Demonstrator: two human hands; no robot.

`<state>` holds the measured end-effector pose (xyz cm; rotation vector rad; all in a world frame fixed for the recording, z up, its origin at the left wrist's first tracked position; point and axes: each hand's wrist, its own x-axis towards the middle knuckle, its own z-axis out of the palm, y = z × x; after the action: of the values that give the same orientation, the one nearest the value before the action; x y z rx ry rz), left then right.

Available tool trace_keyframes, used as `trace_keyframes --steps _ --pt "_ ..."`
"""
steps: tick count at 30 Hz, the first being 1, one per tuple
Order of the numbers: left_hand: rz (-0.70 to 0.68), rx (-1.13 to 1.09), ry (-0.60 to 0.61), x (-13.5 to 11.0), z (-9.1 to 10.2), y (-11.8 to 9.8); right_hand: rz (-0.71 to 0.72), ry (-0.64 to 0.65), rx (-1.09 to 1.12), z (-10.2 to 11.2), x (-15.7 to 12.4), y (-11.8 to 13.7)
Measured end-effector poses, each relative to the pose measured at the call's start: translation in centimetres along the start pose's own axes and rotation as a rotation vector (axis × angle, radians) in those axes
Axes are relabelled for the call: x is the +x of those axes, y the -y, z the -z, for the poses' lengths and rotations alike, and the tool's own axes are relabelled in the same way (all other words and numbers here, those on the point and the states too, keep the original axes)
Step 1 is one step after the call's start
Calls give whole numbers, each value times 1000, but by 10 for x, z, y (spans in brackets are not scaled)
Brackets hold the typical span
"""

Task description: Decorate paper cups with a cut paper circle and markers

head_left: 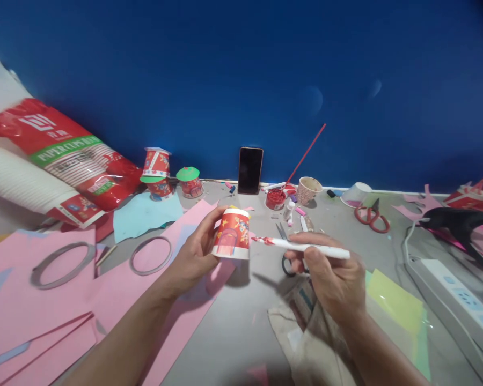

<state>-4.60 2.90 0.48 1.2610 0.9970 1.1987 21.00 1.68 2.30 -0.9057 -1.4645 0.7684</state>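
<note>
My left hand (199,244) is closed around a red paper cup (240,228) with white bands at both ends. The cup is held a little above the table, and an arched door shape is drawn on its side. In my right hand (334,279) is a white marker (306,247), gripped like a pen. Its red-stained tip points left at the cup, close to its right side; whether it touches I cannot tell. Partly hidden behind the right hand lies a pair of dark-handled scissors (286,264).
Pink paper sheets (124,289) and tape rings (151,256) lie on the left. Decorated cups (190,183) and a phone (250,170) stand along the blue wall. Red-handled scissors (372,217), a black glue gun (454,221) and a power strip (459,295) are on the right.
</note>
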Motion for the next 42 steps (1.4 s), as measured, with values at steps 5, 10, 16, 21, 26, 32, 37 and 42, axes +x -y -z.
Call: trace_keyframes --steps 5,10,16,21,26,32,37,42 --pt "23 -10 21 0 -2 2 47 -18 -124 -1 -6 2" --pt "20 -39 37 -1 -5 0 160 5 -204 0 -6 2" --pt "22 -40 99 -3 -7 0 173 28 -218 0 -7 2" --pt "18 -59 118 -3 -8 0 191 51 -213 -1 -5 3" --pt "8 -60 148 -3 -8 -1 209 52 -211 -3 -2 6" --pt "-21 -51 168 -2 -6 2 229 59 -194 -4 0 7" --pt "-32 -46 178 -3 -5 2 215 68 -196 -4 -2 7" --pt "-30 -58 176 -3 -6 1 201 79 -193 -3 -1 6"
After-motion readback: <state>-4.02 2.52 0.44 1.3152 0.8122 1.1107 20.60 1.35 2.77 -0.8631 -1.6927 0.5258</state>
